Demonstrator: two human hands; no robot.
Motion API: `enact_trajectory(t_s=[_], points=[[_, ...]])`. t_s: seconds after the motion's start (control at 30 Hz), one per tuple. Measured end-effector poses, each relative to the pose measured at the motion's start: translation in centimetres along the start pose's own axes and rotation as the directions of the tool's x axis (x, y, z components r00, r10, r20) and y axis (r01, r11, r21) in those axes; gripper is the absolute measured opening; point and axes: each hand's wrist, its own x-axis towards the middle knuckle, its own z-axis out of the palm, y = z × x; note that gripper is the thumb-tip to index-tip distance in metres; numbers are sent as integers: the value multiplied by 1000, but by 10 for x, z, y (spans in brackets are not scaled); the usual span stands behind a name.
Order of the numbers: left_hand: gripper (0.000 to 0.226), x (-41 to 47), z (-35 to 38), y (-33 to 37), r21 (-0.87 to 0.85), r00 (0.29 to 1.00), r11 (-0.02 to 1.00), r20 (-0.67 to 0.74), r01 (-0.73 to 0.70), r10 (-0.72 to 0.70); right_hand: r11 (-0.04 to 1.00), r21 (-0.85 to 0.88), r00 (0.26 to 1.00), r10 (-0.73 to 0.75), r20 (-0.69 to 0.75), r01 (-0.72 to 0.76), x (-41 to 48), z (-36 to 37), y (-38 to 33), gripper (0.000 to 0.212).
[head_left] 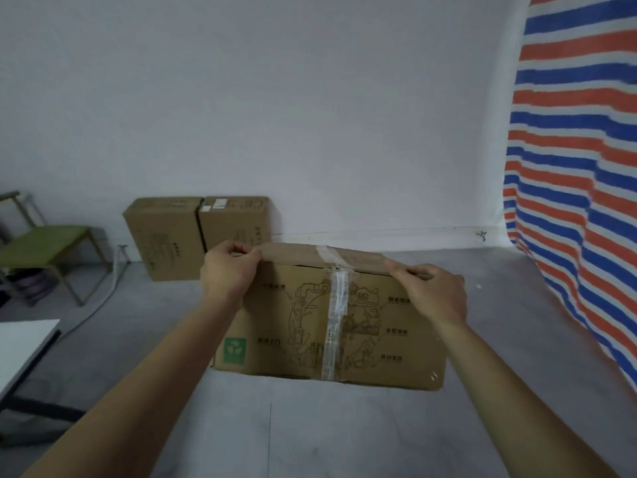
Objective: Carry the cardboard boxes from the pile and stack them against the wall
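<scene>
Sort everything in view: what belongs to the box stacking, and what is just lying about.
Job: taped box, gripped at its top edge by left hand and right hand; two boxes standing side by side at the wall.
Lying about: green chair, white table, striped tarp.

Left hand point(230, 272), right hand point(435, 294) bare; forearms point(138, 391) bare (up to frame edge).

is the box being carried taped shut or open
Taped shut: clear tape runs over the closed top of the box and down its front.
</scene>
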Motion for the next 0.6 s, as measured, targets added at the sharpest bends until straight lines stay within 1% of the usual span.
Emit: enact_trajectory(t_s=[0.1, 0.17, 0.27, 0.33, 0.4, 0.43, 0.5, 0.53, 0.6], points=[[7, 56, 36, 11, 45, 1000, 999, 24, -14, 13, 999, -4, 998, 39, -47, -39, 56, 20, -11, 77], [8, 102, 73, 15, 72, 999, 997, 37, -12, 10, 998, -20, 996, 51, -78, -52, 107, 40, -18, 81], [9, 168, 133, 14, 86, 999, 996, 40, -9, 5, 998, -12, 995, 53, -80, -54, 186, 70, -20, 81], [10, 206, 170, 16, 104, 998, 995, 57, 3, -9, 996, -9, 994, 88, -65, -88, 233, 90, -18, 74], [10, 254, 211, 21, 106, 997, 994, 72, 20, -28, 994, 13, 994, 106, -39, -105, 292, 109, -18, 73], [10, 274, 226, 23, 126, 996, 992, 77, 31, -41, 994, -9, 993, 111, -30, -111, 317, 119, -20, 73], [11, 316, 253, 28, 136, 995, 990, 88, 38, -50, 995, -13, 994, 98, 43, -97, 366, 139, -30, 68], [12, 340, 266, 31, 136, 995, 989, 81, 52, -63, 996, -10, 994, 92, 61, -92, 395, 150, -39, 65], [12, 385, 283, 32, 152, 993, 984, 55, 93, -103, 996, -56, 994, 68, 85, -64, 443, 172, -61, 62]])
